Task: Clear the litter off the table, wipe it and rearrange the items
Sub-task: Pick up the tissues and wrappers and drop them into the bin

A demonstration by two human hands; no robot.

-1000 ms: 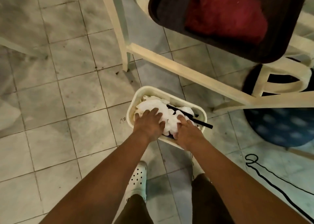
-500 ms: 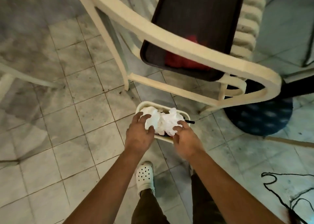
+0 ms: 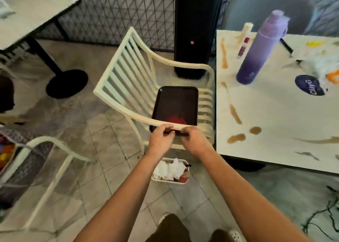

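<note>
My left hand (image 3: pixel 160 140) and my right hand (image 3: pixel 194 140) are raised side by side at the front arm of a white slatted chair (image 3: pixel 128 76). Their fingers curl onto the near edge of a dark tray (image 3: pixel 176 104) that lies on the chair seat with a red cloth (image 3: pixel 177 120) on it. Below my wrists a small white bin (image 3: pixel 170 179) stands on the floor, filled with crumpled white tissue (image 3: pixel 169 169). At the right is the white table (image 3: pixel 275 113), streaked with brown spills (image 3: pixel 236 138). A tall purple bottle (image 3: pixel 256 52) stands on it.
A slim tube (image 3: pixel 243 39), a plastic bag (image 3: pixel 321 63) and a dark round lid with writing (image 3: pixel 310 85) lie on the table. A black speaker (image 3: pixel 194 32) stands behind the chair. Another table (image 3: pixel 27 14) and a second chair (image 3: pixel 55 161) are at the left. Cables (image 3: pixel 328 216) trail at lower right.
Both hands left the tissue in the bin and rose to the tray's near edge on the chair. My view lifted from the floor to take in the table.
</note>
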